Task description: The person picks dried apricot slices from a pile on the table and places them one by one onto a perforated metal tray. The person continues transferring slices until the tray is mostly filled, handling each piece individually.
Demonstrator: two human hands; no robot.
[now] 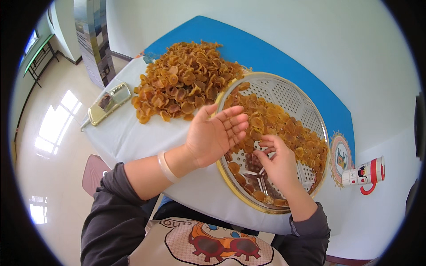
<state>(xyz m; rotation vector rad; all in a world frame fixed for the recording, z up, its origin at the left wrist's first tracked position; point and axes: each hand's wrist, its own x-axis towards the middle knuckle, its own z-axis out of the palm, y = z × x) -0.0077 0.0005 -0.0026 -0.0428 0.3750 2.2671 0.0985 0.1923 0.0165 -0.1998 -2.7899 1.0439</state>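
Note:
My left hand (218,136) is held palm up over the left edge of a round perforated metal tray (296,96) with a yellow rim. Its fingers are extended, and the palm holds nothing. Inside the tray, my right hand (279,163) has its fingers bent, with thumb and forefinger apart close to a band of dried amber-brown slices (283,123). No slice shows between those fingertips. The band runs diagonally across the tray, and several loose slices (234,168) lie along its near-left rim. Left of the tray rises a large heap of similar slices (186,79).
White and blue coverings lie on the table (139,143). A gold-trimmed, tray-like object (109,103) is at its left edge. A white-and-red mug (364,173) with a red handle stands at the right, near a round decorated mat (341,156). A pink stool seat (95,174) is below left.

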